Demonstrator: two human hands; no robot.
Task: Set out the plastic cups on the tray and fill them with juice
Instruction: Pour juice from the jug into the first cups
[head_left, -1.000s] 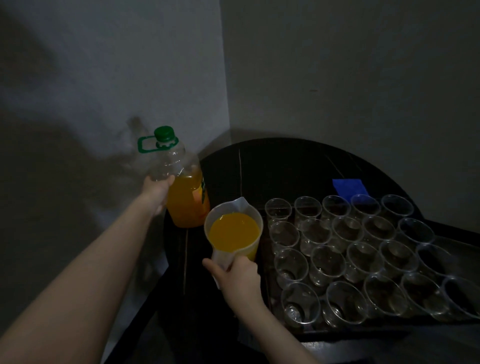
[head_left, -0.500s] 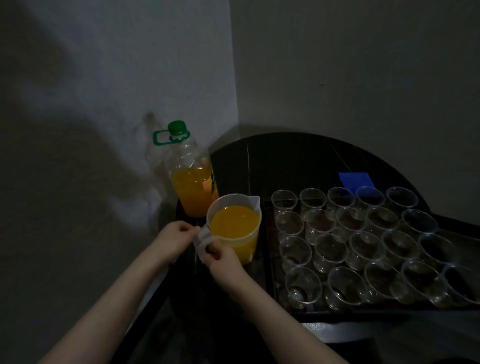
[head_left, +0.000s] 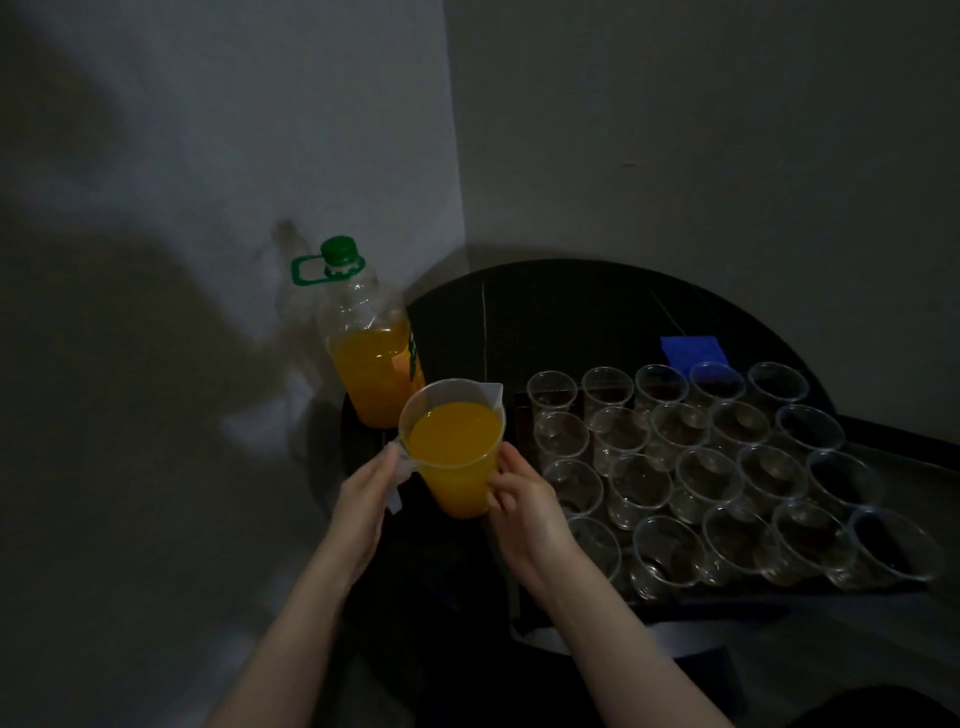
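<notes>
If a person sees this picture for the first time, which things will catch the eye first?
The bright orange juice stands out in the dim room: a full jug held between the left hand and right hand, and a green-capped bottle behind it by the wall. To the right, rows of empty clear cups fill a dark tray.

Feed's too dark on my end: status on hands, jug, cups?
Left hand holds the handle, right hand grips the jug. Jug full, upright. Cups on the tray all empty. Bottle capped, behind the jug; nothing blocking.
</notes>
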